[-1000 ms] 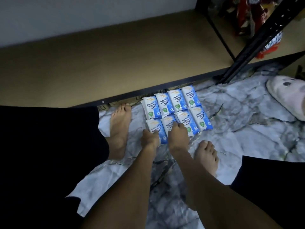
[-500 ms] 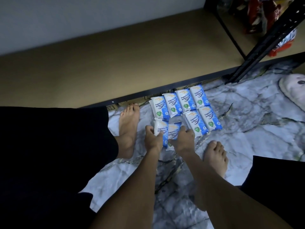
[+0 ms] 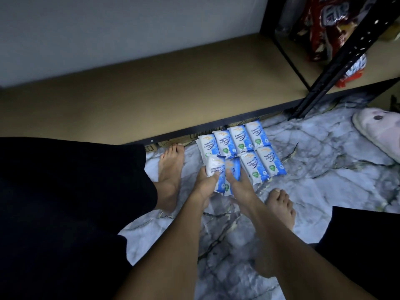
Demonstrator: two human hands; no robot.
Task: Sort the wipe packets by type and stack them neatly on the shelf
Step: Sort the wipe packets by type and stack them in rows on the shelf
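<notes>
Several blue-and-white antibacterial wipe packets (image 3: 242, 141) lie in two rows on the marble-patterned floor, just in front of the shelf. My left hand (image 3: 204, 187) grips one packet (image 3: 213, 168) lifted off the floor, thumb over its front. My right hand (image 3: 240, 187) holds a second packet (image 3: 232, 169) beside it, fingers curled round its edge. The brown shelf board (image 3: 151, 87) stretches above the packets with nothing on it.
A black shelf upright (image 3: 337, 61) stands at the right, with red snack bags (image 3: 324, 24) on the neighbouring shelf. A pale slipper (image 3: 376, 135) lies on the floor at far right. My bare feet (image 3: 171, 169) flank the packets.
Both hands have lifted the two near-left packets off the floor and brought them together; a second ago they were only touching them in the row.
</notes>
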